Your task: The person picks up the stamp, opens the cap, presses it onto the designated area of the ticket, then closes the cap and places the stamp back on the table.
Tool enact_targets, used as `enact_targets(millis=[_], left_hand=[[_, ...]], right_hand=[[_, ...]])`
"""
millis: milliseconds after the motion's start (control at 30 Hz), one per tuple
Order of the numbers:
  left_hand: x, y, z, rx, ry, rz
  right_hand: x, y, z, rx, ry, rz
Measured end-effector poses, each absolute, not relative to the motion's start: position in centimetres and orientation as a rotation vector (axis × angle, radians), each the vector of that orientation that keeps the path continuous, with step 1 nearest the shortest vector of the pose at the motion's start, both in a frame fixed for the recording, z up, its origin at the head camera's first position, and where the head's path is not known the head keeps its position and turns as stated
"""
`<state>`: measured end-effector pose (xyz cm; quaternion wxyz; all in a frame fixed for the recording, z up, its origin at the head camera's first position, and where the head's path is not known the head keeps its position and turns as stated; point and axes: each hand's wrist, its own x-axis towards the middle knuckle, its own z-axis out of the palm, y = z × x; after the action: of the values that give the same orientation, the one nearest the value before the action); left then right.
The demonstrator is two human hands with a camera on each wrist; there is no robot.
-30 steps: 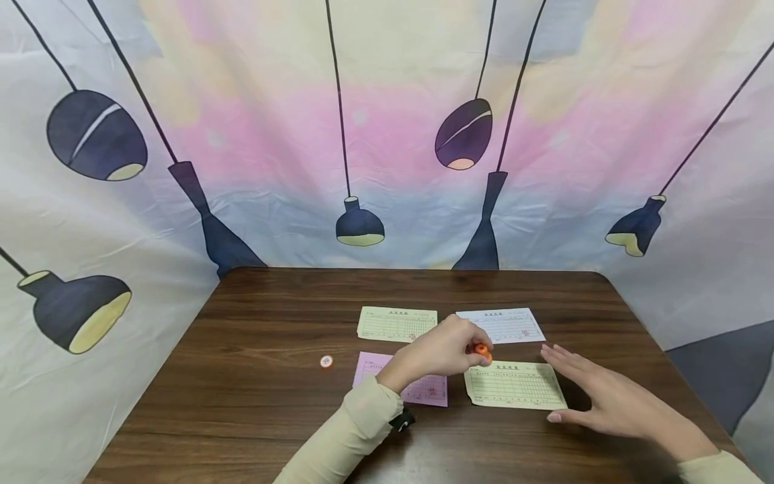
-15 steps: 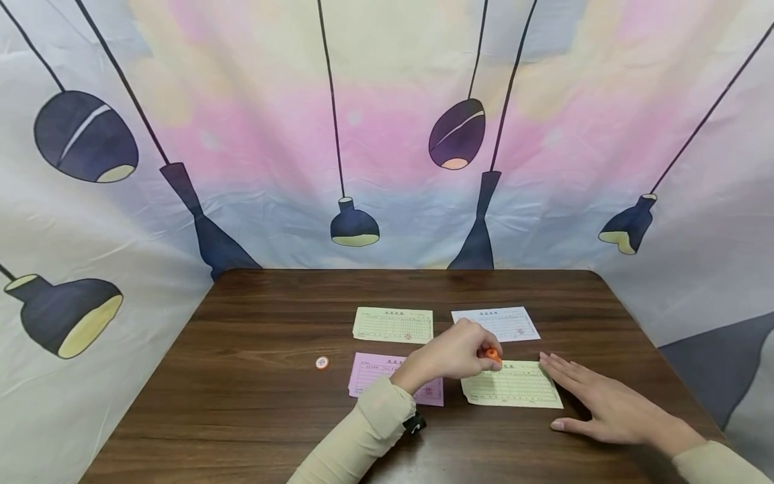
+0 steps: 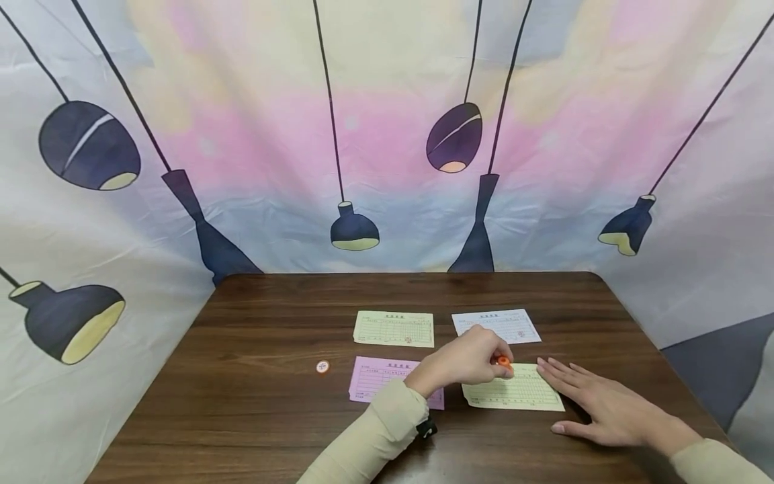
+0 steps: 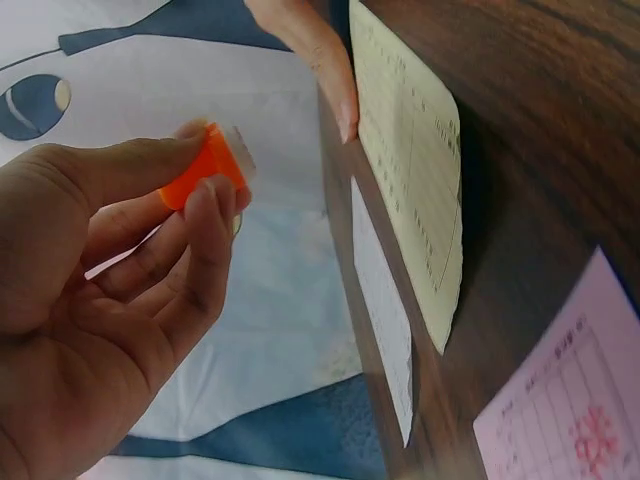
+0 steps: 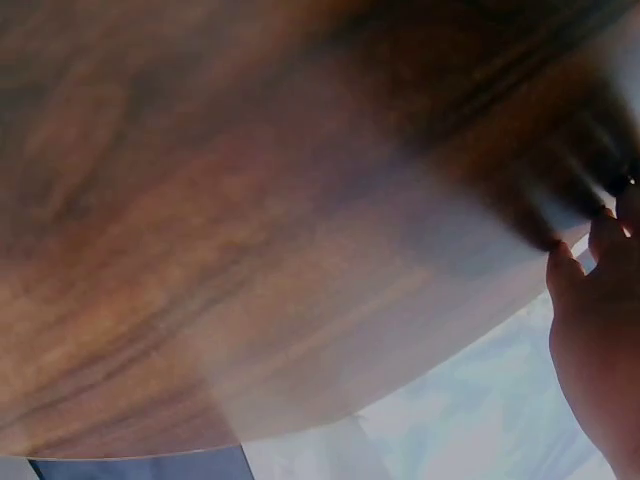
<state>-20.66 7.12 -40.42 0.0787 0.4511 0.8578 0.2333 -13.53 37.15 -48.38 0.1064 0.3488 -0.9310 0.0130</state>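
Observation:
My left hand (image 3: 468, 359) pinches a small orange stamp (image 4: 208, 168) between thumb and fingers; its pale end shows in the left wrist view. The stamp is above the upper part of a yellow printed slip (image 3: 514, 393), apart from the paper in the left wrist view. My right hand (image 3: 605, 403) lies with straight fingers at that slip's right edge, fingertips touching it or the table beside it. The right wrist view catches only some of its fingers (image 5: 590, 320). A pink slip (image 3: 375, 380) with a red stamp mark lies partly hidden under the left forearm.
Farther back lie another yellow slip (image 3: 393, 329) and a white slip (image 3: 514, 326), both with red marks. A small round orange-and-white cap (image 3: 323, 367) sits left of the pink slip. A curtain (image 3: 266, 148) printed with lamps hangs behind the wooden table (image 3: 242, 417).
My left hand has moved a little to the right over the yellow slip, carrying the stamp. The right hand has settled lower at the slip's edge. The head view has shifted slightly.

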Motion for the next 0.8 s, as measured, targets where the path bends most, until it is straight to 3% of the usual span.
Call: enact_targets(millis=[433, 800], left_hand=[[-19.5, 13.0, -41.0, 1.462, 2.638, 0.35], [-18.7, 16.2, -41.8, 1.348, 2.705, 0.168]], right_hand=[[-13.5, 37.7, -48.9, 1.053, -2.711, 0.042], [-13.3, 37.4, -48.6, 1.015, -2.837, 0.06]])
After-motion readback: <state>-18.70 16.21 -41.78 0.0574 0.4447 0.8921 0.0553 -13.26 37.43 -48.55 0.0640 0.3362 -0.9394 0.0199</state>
